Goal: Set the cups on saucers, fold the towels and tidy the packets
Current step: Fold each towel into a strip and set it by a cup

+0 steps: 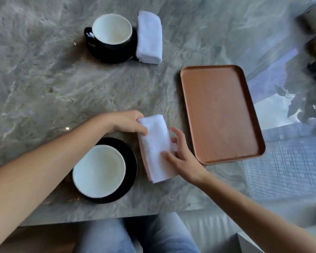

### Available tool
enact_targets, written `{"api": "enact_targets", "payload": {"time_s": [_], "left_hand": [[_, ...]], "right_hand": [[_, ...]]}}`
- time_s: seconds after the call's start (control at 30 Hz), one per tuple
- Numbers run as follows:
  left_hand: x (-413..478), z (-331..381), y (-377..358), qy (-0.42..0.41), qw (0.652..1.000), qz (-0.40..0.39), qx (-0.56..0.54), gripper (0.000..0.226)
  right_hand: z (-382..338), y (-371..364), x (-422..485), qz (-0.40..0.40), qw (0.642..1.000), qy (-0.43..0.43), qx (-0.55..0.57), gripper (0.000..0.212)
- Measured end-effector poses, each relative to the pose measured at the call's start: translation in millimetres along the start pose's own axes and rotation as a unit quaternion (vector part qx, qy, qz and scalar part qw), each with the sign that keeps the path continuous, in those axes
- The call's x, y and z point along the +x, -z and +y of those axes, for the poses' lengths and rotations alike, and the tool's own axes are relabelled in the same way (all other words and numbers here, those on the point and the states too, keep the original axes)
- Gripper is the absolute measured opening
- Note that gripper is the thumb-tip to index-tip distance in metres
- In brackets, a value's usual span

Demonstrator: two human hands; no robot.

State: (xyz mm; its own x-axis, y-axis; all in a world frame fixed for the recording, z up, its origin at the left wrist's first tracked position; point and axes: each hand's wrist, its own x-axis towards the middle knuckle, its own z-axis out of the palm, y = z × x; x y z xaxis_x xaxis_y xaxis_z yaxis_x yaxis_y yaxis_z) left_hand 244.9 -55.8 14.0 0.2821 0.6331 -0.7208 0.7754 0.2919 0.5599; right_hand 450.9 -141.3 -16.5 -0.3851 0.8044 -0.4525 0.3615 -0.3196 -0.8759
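Where the table (44,88) spreads left and between the two settings, open marble gives room, and its front edge runs just below the near saucer (130,161). The tray (219,114) lies to the right, its left rim near the right hand and a narrow strip of marble between them. The near cup (98,170) sits on its saucer under the left forearm. The far cup (111,30) sits on the far saucer (109,55), with the far towel (150,37) folded and touching its right side. The near towel (155,148) lies folded between near saucer and tray. The left hand (126,122) pinches its far corner. The right hand (182,156) grips its right edge, thumb on top.
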Motion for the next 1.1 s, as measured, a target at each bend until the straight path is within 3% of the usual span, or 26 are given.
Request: {"api": "enact_targets", "payload": {"time_s": [0.13,0.27,0.5,0.77,0.93,1.1], "left_hand": [[-6.4,0.9,-10.9,0.016,0.999,0.003,0.045,0.021],[-11.4,4.2,-19.5,0.029,0.995,0.021,0.09,0.033],[-15.2,-3.5,-26.5,0.043,0.984,0.062,0.161,0.04],[-14.6,-4.7,-35.4,-0.006,0.961,0.13,0.244,0.041],[-22.2,-4.6,-31.0,-0.009,0.95,0.191,0.247,0.059],[-48.3,-17.6,-7.4,-0.069,0.924,0.324,0.19,0.086]], "right_hand": [[2.7,-13.0,-13.6,0.017,0.996,0.036,-0.081,0.07],[3.1,-16.1,-18.4,0.018,0.979,0.043,-0.196,0.07],[3.6,-20.9,-18.9,0.016,0.973,0.041,-0.225,0.063],[-4.6,-21.2,-21.7,0.037,0.959,0.005,-0.282,0.063],[-27.2,-17.6,-20.6,0.095,0.92,0.044,-0.377,0.064],[-65.0,-21.3,-1.3,0.076,0.865,0.089,-0.488,0.066]]}}
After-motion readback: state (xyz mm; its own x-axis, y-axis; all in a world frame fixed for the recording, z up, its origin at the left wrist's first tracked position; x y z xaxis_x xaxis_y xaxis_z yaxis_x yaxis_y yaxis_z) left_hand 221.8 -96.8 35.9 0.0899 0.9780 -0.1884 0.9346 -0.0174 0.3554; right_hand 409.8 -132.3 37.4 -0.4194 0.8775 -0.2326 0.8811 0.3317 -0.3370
